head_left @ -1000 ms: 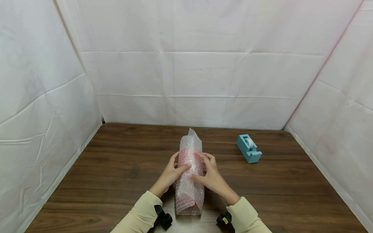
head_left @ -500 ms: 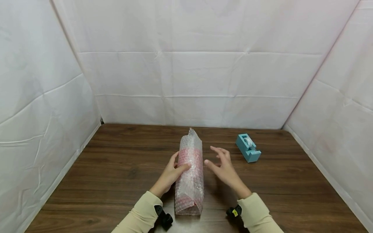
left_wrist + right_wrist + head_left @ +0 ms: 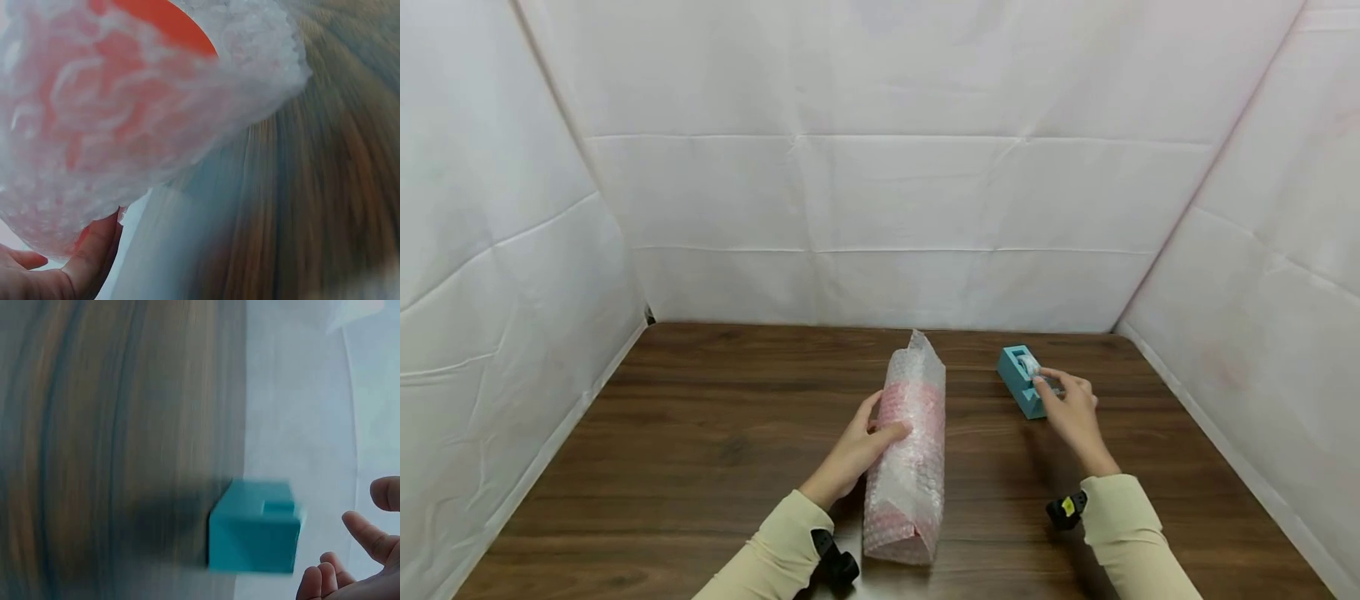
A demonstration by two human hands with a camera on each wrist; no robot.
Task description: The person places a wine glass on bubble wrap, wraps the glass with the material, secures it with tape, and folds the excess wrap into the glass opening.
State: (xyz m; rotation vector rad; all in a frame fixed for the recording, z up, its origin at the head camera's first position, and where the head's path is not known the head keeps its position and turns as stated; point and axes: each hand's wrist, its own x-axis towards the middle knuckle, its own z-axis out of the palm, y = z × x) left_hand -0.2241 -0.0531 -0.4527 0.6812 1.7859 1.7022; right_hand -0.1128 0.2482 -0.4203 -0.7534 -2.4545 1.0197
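A long bubble-wrapped bundle [image 3: 910, 467] stretches away from me on the table, with pink-red showing through its wrap. In the left wrist view an orange-red edge [image 3: 178, 25] shows at the near end of the wrap; what kind of thing it is stays hidden. My left hand [image 3: 853, 454] grips the bundle's left side, thumb on top. To the right, a light blue tape dispenser [image 3: 1018, 383] with a roll of clear tape stands on the table. Over its near end hovers my right hand [image 3: 1071, 412], thumb and index finger apart in the right wrist view.
The dark wood table [image 3: 737, 450] is bounded by white cloth walls [image 3: 880, 200] at the back and both sides. A black wrist camera [image 3: 838, 567] sits below my left hand, another [image 3: 1063, 510] below my right.
My right hand has let go of the bundle and moved right to the tape dispenser. My left hand keeps its grip. The whole view has shifted slightly.
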